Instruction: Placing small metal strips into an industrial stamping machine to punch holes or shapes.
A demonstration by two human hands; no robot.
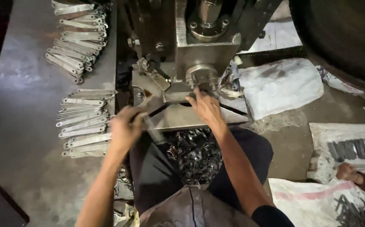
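A person is sitting in front of a big metal press machine (pixel 199 46) and using both hands. The left hand (pixel 125 128) is curling shut around a thin flat metal strip (pixel 151 126), holding it near the front edge of the machine's shiny plate (pixel 178 117), probably so the strip is staying ready and close to the press. The right hand (pixel 205 107) is reaching forward onto the plate, right under the round punch (pixel 201 75); its fingers are pressing down there, but I cannot tell if they are holding anything, because the fingertips are hiding under the machine. On the grey table (pixel 22 126), along its right edge beside the left hand, a stack of flat metal pieces (pixel 85 124) is lying in a neat row, close enough to grab easily. Another stack of metal pieces (pixel 79 38) is sitting near the table's far right corner. Curly dark metal scraps (pixel 195 153) are piling up between the person's knees, just below the plate. On the floor to the right, white sacks (pixel 279 86) are lying about, and another person's hand (pixel 348 172) is resting on one.
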